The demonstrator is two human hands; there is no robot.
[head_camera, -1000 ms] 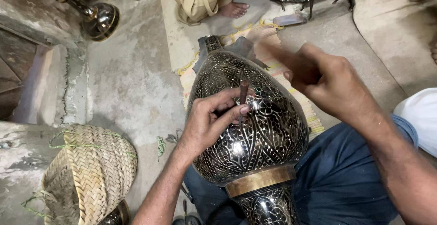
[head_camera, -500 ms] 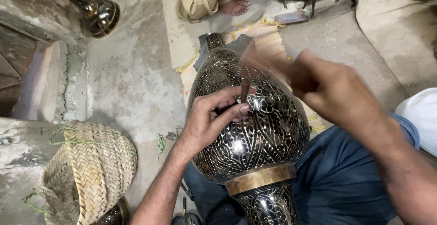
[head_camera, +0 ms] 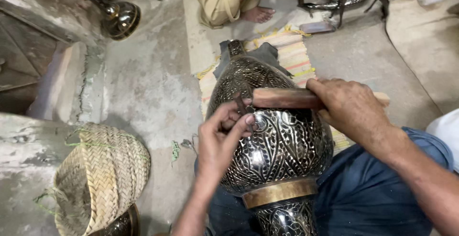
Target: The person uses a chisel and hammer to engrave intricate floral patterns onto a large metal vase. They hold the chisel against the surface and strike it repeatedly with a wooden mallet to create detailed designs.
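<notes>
A large engraved black and silver metal vase with a brass band lies across my lap, its neck pointing away. My left hand rests on its belly and pinches a thin metal chisel upright against the surface. My right hand grips a wooden mallet stick, whose far end sits right at the chisel's top.
A woven straw basket lies at lower left beside a brass object. A brass goblet-shaped piece stands at the upper left. Another person's bare foot and a striped mat are beyond the vase. A sack sits at upper right.
My right hand has swung down and left, bringing the wooden stick onto the chisel top. My left hand has kept the chisel on the vase.
</notes>
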